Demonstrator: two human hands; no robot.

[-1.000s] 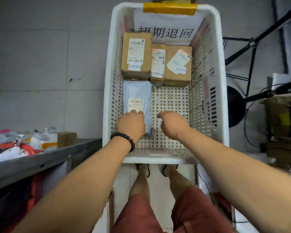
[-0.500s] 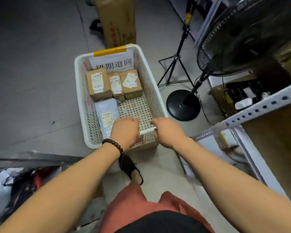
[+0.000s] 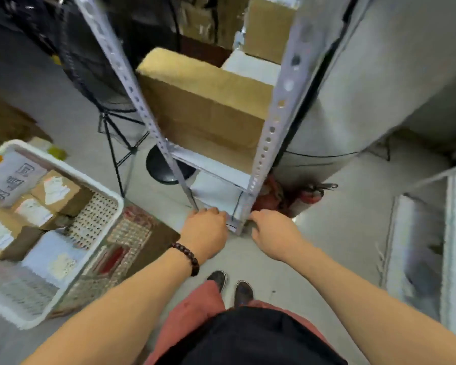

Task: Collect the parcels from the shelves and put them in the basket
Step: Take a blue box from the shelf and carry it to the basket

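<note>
- The parcels (image 3: 55, 192) you have collected lie in the basket (image 3: 108, 193). The brown boxes crowd the end with the paper sign (image 3: 8, 180), and a pale bag (image 3: 52, 259) lies along one side wall. If you drop the next parcel from standing height, it may bounce off those boxes and over the rim.
- The big cardboard box (image 3: 203, 109) sits tight between the metal uprights (image 3: 271, 119) on the shelf (image 3: 213, 164). If you pull it out crooked, a corner will likely jam.
- Something white (image 3: 211, 196) sits under that shelf at floor level. It is too blurred to name.
- Your left hand (image 3: 206, 230) is at the foot of the rack with its fingers folded under, so I cannot tell whether it grips anything.
- Your right hand (image 3: 274, 233) hangs empty and loosely curled just beside the upright's foot. A hasty reach could scrape it on the punched steel edge.
- The tripod legs (image 3: 116, 154) and the fan base (image 3: 166, 169) stand between the rack and the basket. With a bulky box hiding your feet, you could trip there.
</note>
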